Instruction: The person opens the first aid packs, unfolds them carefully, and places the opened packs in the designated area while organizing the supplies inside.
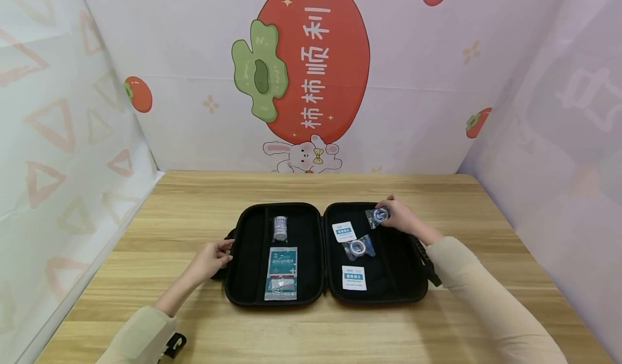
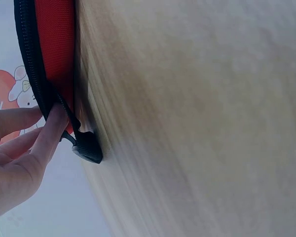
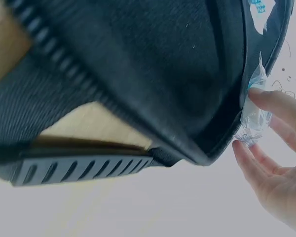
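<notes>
An opened zip case, black inside with a red outer shell, lies flat with two halves side by side. At its left edge my left hand pinches the zipped rim, close to a black zipper pull. Over the right half's far corner, my right hand holds a roll of tape in a clear wrapper between thumb and fingers. Below it in that half lie a second wrapped tape roll and two white alcohol pad packets, one upper and one lower.
In the left half are a small white labelled bottle and a green-and-clear sealed packet. A black handle sticks out from the case's right side. The wooden table meets printed cloth walls at the back and sides.
</notes>
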Tool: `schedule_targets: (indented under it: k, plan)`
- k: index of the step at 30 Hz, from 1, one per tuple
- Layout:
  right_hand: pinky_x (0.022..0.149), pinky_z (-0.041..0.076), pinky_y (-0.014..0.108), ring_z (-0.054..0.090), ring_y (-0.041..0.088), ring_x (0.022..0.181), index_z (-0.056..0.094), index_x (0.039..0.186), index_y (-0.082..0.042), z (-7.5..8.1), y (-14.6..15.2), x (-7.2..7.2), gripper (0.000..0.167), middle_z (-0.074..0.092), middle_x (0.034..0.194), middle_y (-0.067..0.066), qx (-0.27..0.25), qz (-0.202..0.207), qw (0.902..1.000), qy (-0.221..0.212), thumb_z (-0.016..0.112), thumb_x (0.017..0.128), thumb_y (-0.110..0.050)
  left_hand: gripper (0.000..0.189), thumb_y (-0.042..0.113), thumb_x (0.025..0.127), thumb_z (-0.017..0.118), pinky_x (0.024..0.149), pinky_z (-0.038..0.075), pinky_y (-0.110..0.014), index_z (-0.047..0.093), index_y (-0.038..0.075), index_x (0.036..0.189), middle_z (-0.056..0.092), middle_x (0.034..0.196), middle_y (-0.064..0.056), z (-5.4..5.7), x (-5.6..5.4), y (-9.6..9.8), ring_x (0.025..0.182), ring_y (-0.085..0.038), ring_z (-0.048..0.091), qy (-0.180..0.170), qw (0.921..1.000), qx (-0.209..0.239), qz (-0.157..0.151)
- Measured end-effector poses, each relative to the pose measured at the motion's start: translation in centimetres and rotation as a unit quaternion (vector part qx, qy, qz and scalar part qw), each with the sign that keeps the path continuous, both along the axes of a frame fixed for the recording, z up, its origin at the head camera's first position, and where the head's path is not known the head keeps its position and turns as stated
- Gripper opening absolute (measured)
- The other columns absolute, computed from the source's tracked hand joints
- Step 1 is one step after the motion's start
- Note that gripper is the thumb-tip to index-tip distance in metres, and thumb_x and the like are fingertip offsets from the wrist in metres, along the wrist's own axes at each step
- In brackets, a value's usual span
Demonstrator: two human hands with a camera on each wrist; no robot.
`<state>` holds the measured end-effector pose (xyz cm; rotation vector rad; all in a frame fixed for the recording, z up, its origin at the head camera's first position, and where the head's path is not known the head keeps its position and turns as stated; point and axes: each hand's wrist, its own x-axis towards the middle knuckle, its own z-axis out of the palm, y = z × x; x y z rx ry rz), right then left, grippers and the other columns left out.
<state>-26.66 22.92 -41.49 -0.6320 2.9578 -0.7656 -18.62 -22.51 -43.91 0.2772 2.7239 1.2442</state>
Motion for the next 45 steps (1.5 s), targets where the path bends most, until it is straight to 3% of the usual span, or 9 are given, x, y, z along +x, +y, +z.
schedule_targets:
  k: [13,30,40,45]
  plan:
    - [0.069,0.04,0.043,0.044,0.03,0.079,0.059,0.097,0.011,0.4,1.2,0.2,0.034,0.044,0.091,0.022,0.033,-0.015,0.9978,0.056,0.067,0.064,0.005,0.04,-0.012,0.08,0.052,0.056,0.049,-0.025,0.044,-0.017,0.119,0.054,0.103,-0.03,0.0,0.1,-0.2,0.076,-0.025,0.061,0.005,1.0,0.007,-0.003]
    - [0.066,0.041,0.039,0.044,0.028,0.077,0.06,0.101,0.009,-0.1,0.7,0.0,0.035,0.042,0.09,0.02,0.074,-0.049,0.996,0.009,0.068,0.068,0.003,0.04,-0.01,0.081,0.053,0.056,0.048,-0.025,0.045,-0.016,0.119,0.055,0.103,-0.029,-0.1,0.0,-0.1,0.075,-0.024,0.06,0.001,1.0,0.007,-0.001]
    - [0.069,0.042,0.039,0.046,0.029,0.078,0.062,0.098,0.008,-0.5,-0.1,-0.5,0.035,0.051,0.089,0.022,0.091,-0.048,0.9947,-0.005,0.073,0.066,-0.002,0.04,-0.009,0.081,0.053,0.056,0.048,-0.025,0.044,-0.016,0.12,0.054,0.104,-0.029,-0.1,0.1,-0.1,0.076,-0.024,0.06,0.0,1.0,0.002,-0.002]
    - [0.07,0.043,0.04,0.049,0.027,0.076,0.062,0.098,0.008,-0.5,-0.3,-0.7,0.036,0.053,0.09,0.023,0.102,-0.042,0.9937,-0.019,0.073,0.066,-0.004,0.04,-0.006,0.082,0.055,0.056,0.049,-0.027,0.045,-0.014,0.12,0.055,0.104,-0.029,-0.3,0.0,-0.4,0.076,-0.022,0.061,0.008,0.9997,0.021,-0.013]
